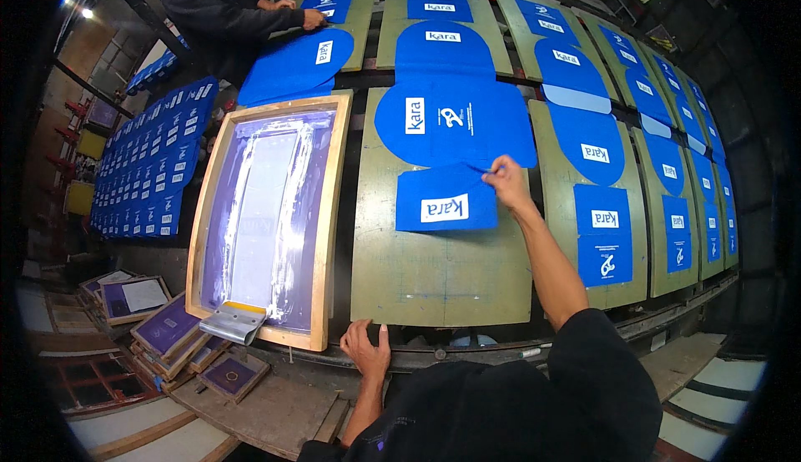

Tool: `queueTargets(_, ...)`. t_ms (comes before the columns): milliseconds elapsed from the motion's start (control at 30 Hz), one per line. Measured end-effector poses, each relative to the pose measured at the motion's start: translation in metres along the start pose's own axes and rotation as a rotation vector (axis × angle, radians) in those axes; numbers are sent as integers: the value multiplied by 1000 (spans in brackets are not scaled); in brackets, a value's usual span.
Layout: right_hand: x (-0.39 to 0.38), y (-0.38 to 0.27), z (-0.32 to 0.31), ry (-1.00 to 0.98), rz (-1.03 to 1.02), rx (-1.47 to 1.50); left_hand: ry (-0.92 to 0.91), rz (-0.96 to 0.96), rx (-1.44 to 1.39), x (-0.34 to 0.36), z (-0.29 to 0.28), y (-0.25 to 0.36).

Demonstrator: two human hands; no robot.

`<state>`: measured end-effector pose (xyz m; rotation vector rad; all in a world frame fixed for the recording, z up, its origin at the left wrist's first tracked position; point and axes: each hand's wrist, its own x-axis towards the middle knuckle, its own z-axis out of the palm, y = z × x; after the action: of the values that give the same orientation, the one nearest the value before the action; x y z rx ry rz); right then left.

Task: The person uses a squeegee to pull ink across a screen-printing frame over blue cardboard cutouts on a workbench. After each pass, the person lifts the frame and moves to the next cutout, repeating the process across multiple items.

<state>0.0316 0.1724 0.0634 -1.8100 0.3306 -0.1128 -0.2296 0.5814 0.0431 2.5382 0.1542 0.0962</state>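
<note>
Blue fabric piece [442,199] pinched by right hand [507,180] | left hand [367,347] on board edge [434,316]

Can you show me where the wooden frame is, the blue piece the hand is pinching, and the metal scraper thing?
wooden frame [327,237]: head view, on its right wooden side.
blue piece [434,186]: head view, plain blue area above its white patch.
metal scraper [234,325]: head view, on its grey blade holder.

The co-worker [221,7] at eleven o'clock is cut off by the upper rim. Blue pieces toward three o'clock [709,178] are too small and bent to be told apart. The squeegee blade [234,322] is perhaps hidden by ink.
</note>
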Motion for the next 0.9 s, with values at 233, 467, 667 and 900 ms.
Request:
queueTargets(233,69,-101,-60,357,-77,135,28,22,29,-2,6,3)
queueTargets(467,205,-113,-112,640,-81,423,97,46,51,-6,12,7)
queueTargets(667,183,-30,-131,754,37,560,112,74,76,-6,19,11)
queueTargets(900,142,70,-83,644,269,465,70,55,135,-5,22,18)
